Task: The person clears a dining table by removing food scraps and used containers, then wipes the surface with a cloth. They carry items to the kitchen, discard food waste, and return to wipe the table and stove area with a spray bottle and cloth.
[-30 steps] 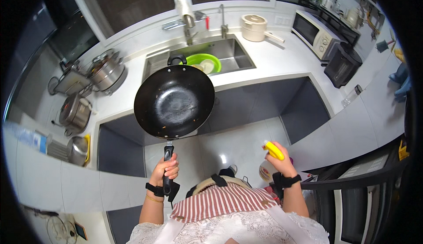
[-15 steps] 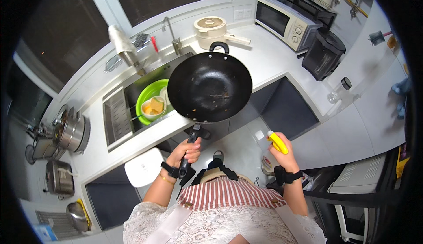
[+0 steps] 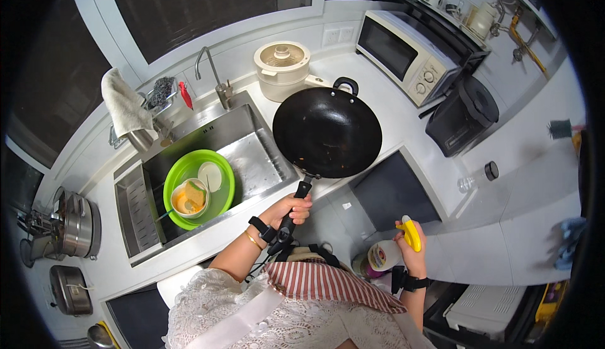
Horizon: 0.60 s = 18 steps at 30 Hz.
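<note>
My left hand [image 3: 288,210] grips the black handle of a large black wok [image 3: 327,132], held level over the right end of the steel sink [image 3: 252,154] and the white counter. A few small crumbs lie in the wok. My right hand [image 3: 411,248] hangs low at my right side, closed around a white bottle with a yellow cap [image 3: 399,246]. In the sink sits a green basin [image 3: 179,179] holding a bowl with orange leftovers [image 3: 188,198] and a small white plate [image 3: 210,176].
A white electric pot [image 3: 282,68] stands behind the wok by the tap [image 3: 211,75]. A white microwave [image 3: 413,53] and a black appliance [image 3: 463,117] fill the right counter. Steel pots [image 3: 75,226] stand at the left. A plastic bottle [image 3: 474,179] lies on the right counter.
The view has swung left to right across the kitchen. The wok, still in my left hand, now hangs over the sink's right end and the counter. My right hand kept the bottle.
</note>
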### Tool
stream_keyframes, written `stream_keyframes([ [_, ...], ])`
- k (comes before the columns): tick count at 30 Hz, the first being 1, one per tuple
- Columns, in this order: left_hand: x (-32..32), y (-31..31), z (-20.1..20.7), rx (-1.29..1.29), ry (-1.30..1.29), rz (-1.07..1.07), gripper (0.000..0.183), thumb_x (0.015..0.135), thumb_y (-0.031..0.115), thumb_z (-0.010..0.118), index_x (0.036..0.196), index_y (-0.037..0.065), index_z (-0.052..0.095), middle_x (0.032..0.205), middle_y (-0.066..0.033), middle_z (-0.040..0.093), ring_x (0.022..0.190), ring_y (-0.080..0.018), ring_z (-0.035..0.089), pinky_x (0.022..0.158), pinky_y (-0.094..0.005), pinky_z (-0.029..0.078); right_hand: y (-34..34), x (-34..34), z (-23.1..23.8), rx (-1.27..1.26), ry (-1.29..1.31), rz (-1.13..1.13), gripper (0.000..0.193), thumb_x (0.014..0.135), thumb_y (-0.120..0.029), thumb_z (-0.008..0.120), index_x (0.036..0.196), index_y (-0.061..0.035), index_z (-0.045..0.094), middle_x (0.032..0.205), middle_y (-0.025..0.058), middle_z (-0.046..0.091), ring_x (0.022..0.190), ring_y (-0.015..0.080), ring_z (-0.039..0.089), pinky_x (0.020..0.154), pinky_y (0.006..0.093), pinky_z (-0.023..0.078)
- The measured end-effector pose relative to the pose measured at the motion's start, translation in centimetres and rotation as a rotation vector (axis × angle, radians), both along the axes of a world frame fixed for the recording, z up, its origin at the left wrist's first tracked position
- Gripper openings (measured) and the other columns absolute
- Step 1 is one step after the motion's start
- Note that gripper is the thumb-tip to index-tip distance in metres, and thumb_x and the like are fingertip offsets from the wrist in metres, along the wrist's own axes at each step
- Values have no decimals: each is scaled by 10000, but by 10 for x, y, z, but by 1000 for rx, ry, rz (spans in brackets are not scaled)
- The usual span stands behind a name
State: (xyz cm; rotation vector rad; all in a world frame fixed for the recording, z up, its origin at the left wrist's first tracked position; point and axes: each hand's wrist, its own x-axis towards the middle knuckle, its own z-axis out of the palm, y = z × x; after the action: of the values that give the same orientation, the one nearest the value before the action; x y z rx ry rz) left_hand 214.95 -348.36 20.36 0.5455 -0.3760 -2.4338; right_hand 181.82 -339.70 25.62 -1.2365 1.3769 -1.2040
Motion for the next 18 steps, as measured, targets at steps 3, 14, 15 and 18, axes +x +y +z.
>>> stream_keyframes([
  [3, -14, -18, -3, -7, -23, 19, 101, 852, 44, 487, 810, 117, 432, 523, 71, 337, 398, -31, 329, 375, -192, 283, -25, -16, -2, 2, -28, 18, 375, 706, 62, 482, 1079, 16, 477, 1000, 88, 581, 697, 99, 530, 676, 239, 460],
  [14, -88, -103, -35, -127, -27, 148, 334, 858, 88, 495, 578, 149, 324, 475, 67, 307, 406, -56, 283, 424, -217, 285, -100, -61, 4, 88, 19, 68, 308, 788, -31, 559, 1085, 9, 485, 987, 97, 557, 817, 161, 517, 732, 276, 432],
  [15, -94, -113, -37, -138, -30, 141, 330, 863, 93, 486, 581, 143, 322, 477, 57, 310, 410, -66, 285, 433, -218, 290, -102, -65, 9, 95, 82, 68, 362, 781, -95, 627, 1099, 30, 506, 994, 120, 566, 858, 206, 530, 792, 317, 426],
  [18, -113, -138, -48, -132, 45, 143, 310, 883, 123, 479, 613, 132, 327, 489, 50, 305, 423, -70, 294, 441, -228, 306, -106, -68, 7, -39, 379, 202, 408, 796, -93, 616, 1151, 33, 460, 1022, 123, 546, 894, 201, 517, 805, 319, 420],
])
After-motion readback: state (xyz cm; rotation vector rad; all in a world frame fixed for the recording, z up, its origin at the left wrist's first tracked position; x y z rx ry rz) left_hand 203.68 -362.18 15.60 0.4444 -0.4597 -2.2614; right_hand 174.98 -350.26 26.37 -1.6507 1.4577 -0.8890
